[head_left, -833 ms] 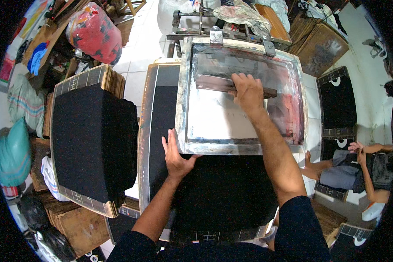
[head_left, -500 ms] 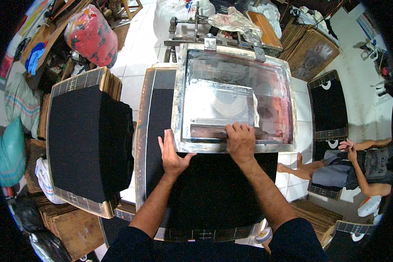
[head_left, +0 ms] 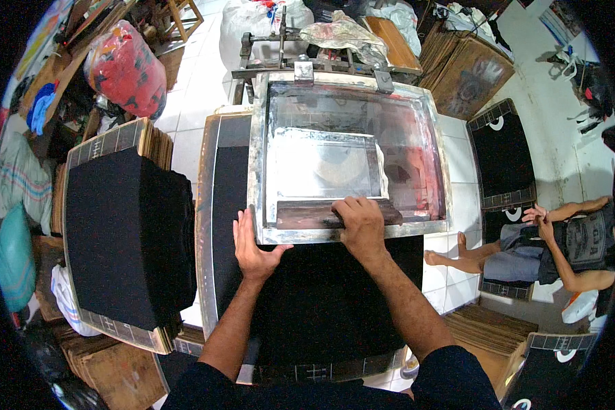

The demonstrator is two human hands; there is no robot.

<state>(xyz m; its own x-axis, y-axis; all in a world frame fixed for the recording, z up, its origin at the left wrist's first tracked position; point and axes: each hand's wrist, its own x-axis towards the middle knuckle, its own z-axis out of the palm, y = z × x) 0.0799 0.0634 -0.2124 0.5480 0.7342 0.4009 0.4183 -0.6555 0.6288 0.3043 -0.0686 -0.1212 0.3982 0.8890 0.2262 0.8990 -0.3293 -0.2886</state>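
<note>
A screen-printing frame with a whitish, paint-smeared rim lies over black cloth on a long board. My right hand is closed over a dark squeegee, which lies crosswise inside the frame by its near rail. Beyond the squeegee the mesh carries a bright rectangular area with a faint curved shape. At the frame's near left corner, my left hand rests against the rim. Its fingers are stretched up the side and its thumb is spread along the near rail.
Left stands a stack of boards draped with black cloth. Metal clamps hold the frame's far side. A person sits at the right beside black printed pieces. A plump red-and-clear bag stands far left.
The whole view has shifted, so the frame and boards appear farther left. Both hands keep about the same places on the frame and squeegee.
</note>
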